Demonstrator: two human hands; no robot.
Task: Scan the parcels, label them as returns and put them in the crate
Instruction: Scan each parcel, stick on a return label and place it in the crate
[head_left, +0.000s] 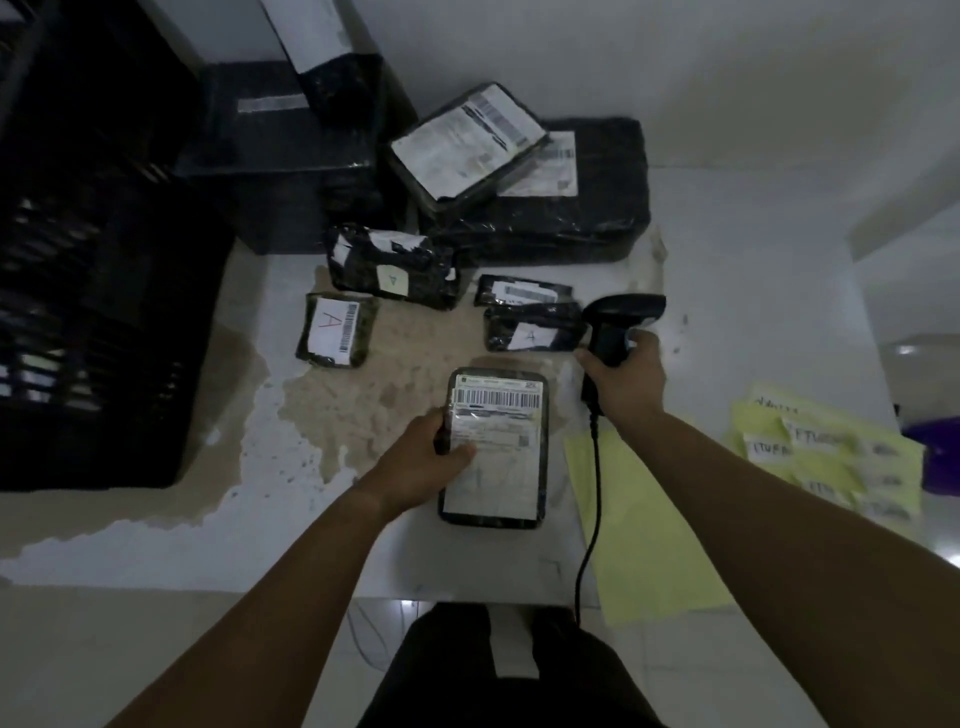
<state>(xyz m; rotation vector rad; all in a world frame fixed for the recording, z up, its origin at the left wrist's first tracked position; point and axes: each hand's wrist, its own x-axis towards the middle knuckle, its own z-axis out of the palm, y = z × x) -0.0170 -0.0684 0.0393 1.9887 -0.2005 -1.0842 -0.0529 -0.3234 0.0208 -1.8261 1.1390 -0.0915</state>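
Gripping parcel (511, 462) in left hand (423, 460), long axis running away, barcode end far, right hand (626, 382) clutching scanner (621, 319)

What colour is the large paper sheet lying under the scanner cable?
The paper sheet is pale yellow; the head view shows it best.

Parcel room: wrapped parcels (535, 208), scanner (618, 322), crate (78, 312)
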